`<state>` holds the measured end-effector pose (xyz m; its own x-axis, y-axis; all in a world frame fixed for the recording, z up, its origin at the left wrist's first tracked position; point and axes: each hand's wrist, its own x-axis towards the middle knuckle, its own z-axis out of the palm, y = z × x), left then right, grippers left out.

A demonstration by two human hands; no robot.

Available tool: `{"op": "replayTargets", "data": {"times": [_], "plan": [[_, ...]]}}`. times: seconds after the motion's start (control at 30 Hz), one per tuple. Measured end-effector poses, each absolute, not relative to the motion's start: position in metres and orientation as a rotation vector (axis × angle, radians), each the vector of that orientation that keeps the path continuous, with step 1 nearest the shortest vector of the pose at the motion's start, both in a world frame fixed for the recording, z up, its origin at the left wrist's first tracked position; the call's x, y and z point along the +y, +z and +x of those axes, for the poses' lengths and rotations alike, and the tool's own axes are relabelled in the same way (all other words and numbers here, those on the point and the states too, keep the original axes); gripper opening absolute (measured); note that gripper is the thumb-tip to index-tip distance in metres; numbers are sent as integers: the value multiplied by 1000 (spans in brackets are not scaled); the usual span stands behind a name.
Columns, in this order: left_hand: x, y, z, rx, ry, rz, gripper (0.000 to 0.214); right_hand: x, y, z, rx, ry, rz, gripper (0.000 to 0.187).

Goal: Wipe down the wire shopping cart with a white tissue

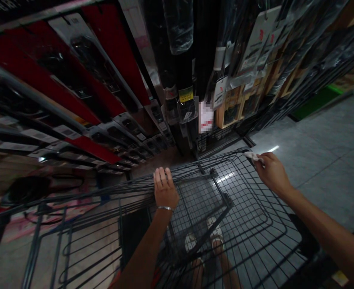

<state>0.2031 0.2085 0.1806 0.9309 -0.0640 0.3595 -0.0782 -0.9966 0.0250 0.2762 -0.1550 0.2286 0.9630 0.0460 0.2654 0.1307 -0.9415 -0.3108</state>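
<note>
A black wire shopping cart (249, 224) stands in front of me, seen from above, with nothing in its basket. My left hand (165, 188) grips the cart's left rim, fingers curled over the wire; a thin bracelet circles that wrist. My right hand (271, 172) rests at the far right corner of the rim, pinching a small white cloth (253, 156) against the wire. My feet in white sandals (204, 239) show through the basket's mesh.
Store shelving (104, 100) full of red-and-black packaged goods rises on the left and ahead, with hanging black items and tags (255, 44) at the centre and right. Grey tiled floor (324, 160) stretches to the right. A second wire frame (62, 237) sits at lower left.
</note>
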Motion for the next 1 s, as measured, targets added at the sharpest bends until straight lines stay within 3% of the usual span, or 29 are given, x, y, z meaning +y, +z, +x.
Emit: {"op": "replayTargets", "data": {"times": [0.3, 0.73, 1.0], "plan": [[208, 183, 207, -127, 597, 3022, 77, -118, 239, 338, -209, -180, -2991, 23], [202, 184, 202, -61, 533, 3068, 80, -147, 250, 254, -88, 26, -3148, 26], [198, 191, 204, 3, 472, 3085, 79, -140, 259, 271, -9, 112, -3130, 23]]}}
